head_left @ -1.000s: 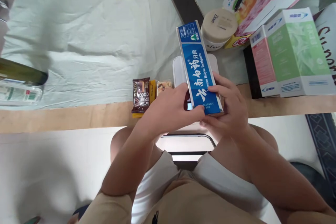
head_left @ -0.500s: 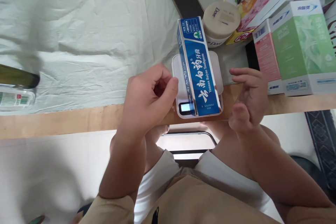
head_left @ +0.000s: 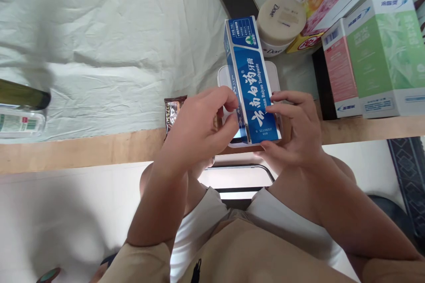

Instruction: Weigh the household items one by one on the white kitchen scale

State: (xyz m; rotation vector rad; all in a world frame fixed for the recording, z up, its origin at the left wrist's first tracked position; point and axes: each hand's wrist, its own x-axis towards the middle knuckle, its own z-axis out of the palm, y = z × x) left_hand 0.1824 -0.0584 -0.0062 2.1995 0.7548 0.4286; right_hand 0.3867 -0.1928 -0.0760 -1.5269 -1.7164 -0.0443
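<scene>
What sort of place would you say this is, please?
Possibly a home or small workroom: a pale cloth covers much of a wooden-edged table, and the toothpaste box and Dove tub suggest everyday household goods.

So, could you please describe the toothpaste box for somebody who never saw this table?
Find the table's wooden front edge, then look between left hand and right hand. There, the toothpaste box lies on a white scale. Unlike the round Dove jar near its far end, it is long and blue, with large white characters.
</scene>
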